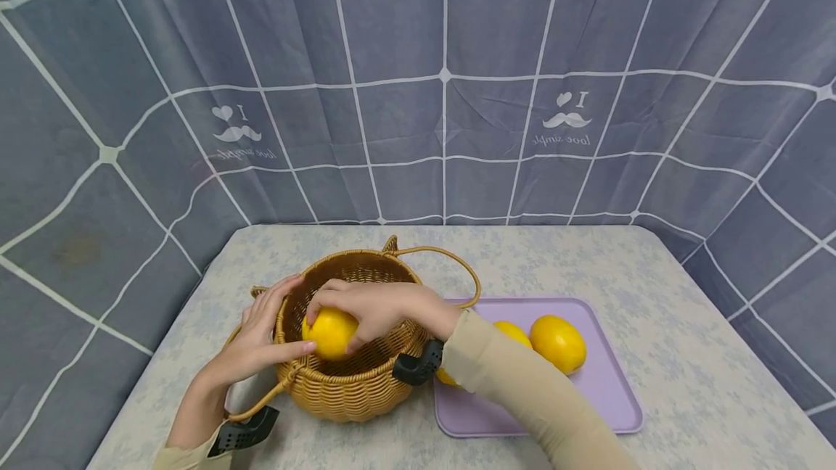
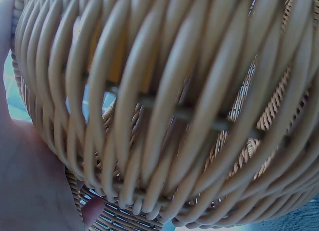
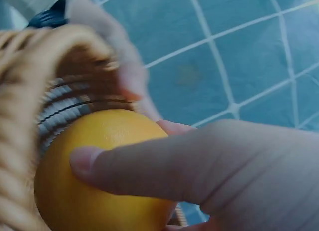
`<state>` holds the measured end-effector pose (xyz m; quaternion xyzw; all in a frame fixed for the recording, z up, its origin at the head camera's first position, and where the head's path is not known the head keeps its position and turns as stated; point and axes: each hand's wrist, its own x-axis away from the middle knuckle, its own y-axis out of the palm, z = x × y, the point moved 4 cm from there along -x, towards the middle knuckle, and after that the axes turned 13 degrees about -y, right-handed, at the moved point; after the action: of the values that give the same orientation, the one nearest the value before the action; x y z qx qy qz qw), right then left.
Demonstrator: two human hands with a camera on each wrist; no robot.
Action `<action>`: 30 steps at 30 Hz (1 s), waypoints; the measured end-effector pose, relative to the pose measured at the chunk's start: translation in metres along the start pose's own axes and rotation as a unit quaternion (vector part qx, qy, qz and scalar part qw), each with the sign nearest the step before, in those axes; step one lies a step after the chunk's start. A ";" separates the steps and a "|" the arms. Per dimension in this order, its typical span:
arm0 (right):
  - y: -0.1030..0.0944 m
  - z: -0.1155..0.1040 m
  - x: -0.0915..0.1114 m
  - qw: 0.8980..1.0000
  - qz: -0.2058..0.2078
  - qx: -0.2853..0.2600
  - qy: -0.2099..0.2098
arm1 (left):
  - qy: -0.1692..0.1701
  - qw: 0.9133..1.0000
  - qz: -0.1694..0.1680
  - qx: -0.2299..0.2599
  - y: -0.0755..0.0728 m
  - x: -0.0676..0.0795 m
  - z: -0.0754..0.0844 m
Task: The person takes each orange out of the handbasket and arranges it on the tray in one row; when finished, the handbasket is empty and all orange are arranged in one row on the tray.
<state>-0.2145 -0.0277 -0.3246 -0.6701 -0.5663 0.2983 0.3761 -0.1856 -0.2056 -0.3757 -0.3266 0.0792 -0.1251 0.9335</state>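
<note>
My right hand (image 1: 366, 307) reaches over the rim of a brown wicker basket (image 1: 349, 397) and grips a smooth, round yellow citrus fruit (image 1: 332, 334) inside the opening. In the right wrist view, the thumb (image 3: 129, 171) lies across the side of this citrus fruit (image 3: 114, 206), close to the woven rim. My left hand (image 1: 255, 339) holds the basket's left rim, its thumb laid over the edge near the fruit. Basket weave (image 2: 164, 101) fills the left wrist view, with yellow showing through the gaps.
A light purple tray (image 1: 607, 397) stands right of the basket, bearing more yellow citrus fruits (image 1: 558, 344), partly hidden behind my right forearm. One thin basket handle (image 1: 466, 267) arches toward the tray; the other hangs near my left wrist. A grey grid-patterned cloth (image 1: 496, 122) hangs behind the table.
</note>
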 end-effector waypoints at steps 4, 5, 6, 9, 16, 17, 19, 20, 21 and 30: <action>-0.013 -0.005 0.011 0.999 0.034 -0.025 -0.028 | -0.006 1.000 0.003 -0.006 0.000 0.000 -0.001; -0.017 -0.006 0.015 0.998 0.045 -0.028 -0.037 | -0.007 1.000 0.003 -0.006 0.000 -0.001 -0.001; -0.021 -0.007 0.018 0.997 0.056 -0.031 -0.046 | -0.007 1.000 0.004 -0.007 0.000 -0.001 -0.001; -0.031 -0.010 0.029 0.993 0.087 -0.040 -0.069 | -0.010 1.000 0.003 -0.006 0.000 -0.001 -0.001; -0.048 -0.013 0.060 0.989 0.129 -0.039 -0.065 | -0.013 1.000 0.006 -0.008 0.000 -0.001 -0.001; -0.050 -0.013 0.065 0.988 0.135 -0.039 -0.062 | -0.012 1.000 0.006 -0.009 0.000 -0.001 0.000; -0.053 -0.014 0.077 0.987 0.147 -0.044 -0.056 | -0.011 1.000 0.008 -0.011 0.000 0.000 0.000; -0.055 -0.013 0.082 0.986 0.152 -0.049 -0.053 | -0.010 1.000 0.008 -0.012 0.000 0.000 0.001; -0.056 -0.013 0.088 0.985 0.157 -0.055 -0.052 | -0.010 1.000 0.009 -0.012 0.000 0.000 0.001; -0.067 -0.010 0.148 0.977 0.201 -0.072 -0.011 | -0.007 1.000 0.006 -0.007 0.000 0.000 0.001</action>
<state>-0.2154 0.1210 -0.2593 -0.7922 -0.4439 0.3338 0.2529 -0.1851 -0.2052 -0.3749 -0.3338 0.0759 -0.1168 0.9323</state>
